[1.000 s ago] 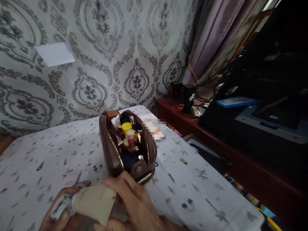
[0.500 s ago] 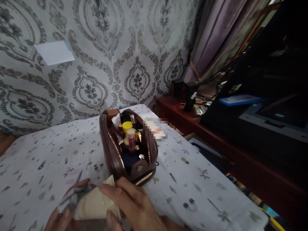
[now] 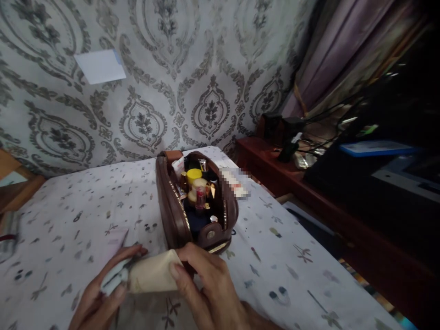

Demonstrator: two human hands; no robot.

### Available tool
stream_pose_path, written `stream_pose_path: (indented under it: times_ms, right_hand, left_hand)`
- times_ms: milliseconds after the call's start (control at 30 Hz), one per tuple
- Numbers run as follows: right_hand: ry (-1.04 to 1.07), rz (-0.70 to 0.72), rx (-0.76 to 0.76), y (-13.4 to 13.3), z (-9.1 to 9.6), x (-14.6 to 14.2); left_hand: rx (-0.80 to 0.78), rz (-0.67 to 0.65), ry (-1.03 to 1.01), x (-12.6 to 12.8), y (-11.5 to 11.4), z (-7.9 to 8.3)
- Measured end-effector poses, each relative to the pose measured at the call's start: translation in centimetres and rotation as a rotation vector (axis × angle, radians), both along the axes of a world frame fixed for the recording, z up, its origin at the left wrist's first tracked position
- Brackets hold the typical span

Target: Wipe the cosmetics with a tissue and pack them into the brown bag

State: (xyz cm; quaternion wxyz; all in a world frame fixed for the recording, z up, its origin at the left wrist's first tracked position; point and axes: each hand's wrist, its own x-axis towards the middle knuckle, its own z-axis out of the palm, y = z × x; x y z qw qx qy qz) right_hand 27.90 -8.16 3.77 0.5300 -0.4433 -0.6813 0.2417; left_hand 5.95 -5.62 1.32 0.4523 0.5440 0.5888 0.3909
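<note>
A cream-coloured squeeze tube (image 3: 153, 274) lies sideways between my two hands, low in the view. My right hand (image 3: 215, 293) pinches its flat crimped end between thumb and fingers. At the other end, my left hand (image 3: 105, 288) is closed round a crumpled pale cloth or wipe (image 3: 116, 277) pressed against the tube; the tube's tip is hidden there. Just beyond my hands stands an unzipped brown toiletry bag (image 3: 172, 215). Inside it show a yellow lid (image 3: 194, 176), a small pinkish bottle (image 3: 200, 198) and several other cosmetics.
The bag stands on a patterned white cloth (image 3: 275, 275) over the table. A pale pink packet (image 3: 115, 240) lies left of it, and a blurred-out item (image 3: 235, 183) to its right. A dark red desk (image 3: 254, 151) with cables and a black screen runs along the right.
The view has shifted, so the bag appears farther right. The tube is now held more level and shows more of its length, with both hands still on it.
</note>
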Motion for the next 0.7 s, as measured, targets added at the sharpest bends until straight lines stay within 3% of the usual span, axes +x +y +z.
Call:
stream_pose_path:
  times_ms: [100, 167, 233, 300, 500, 600, 700]
  right_hand:
    - [-0.045, 0.002, 0.012, -0.2, 0.4, 0.1]
    - [-0.07, 0.005, 0.049, -0.3, 0.0, -0.1]
    - [-0.12, 0.049, 0.125, -0.3, -0.6, -0.6]
    - [-0.165, 0.126, 0.2, -0.4, -1.3, -1.2]
    - [-0.167, 0.177, 0.262, -0.9, -1.8, -2.2]
    - [-0.19, 0.117, 0.248, -0.9, -1.6, -1.9]
    - [-0.135, -0.007, 0.126, -1.1, -1.1, -1.6]
  left_hand:
    - [0.231, -0.183, 0.158, -0.2, 0.1, 0.3]
    - [0.45, -0.396, 0.235, 0.0, -0.2, 1.1]
    - [0.609, -0.519, 0.343, 0.7, -0.6, 2.2]
    - [0.653, -0.596, 0.433, 1.5, -1.1, 3.2]
    - [0.656, -0.592, 0.526, 2.7, -2.5, 4.7]
    - [0.673, -0.556, 0.502, 2.1, -2.7, 5.0]
    - [0.586, -0.49, 0.443, 1.2, -2.7, 4.9]
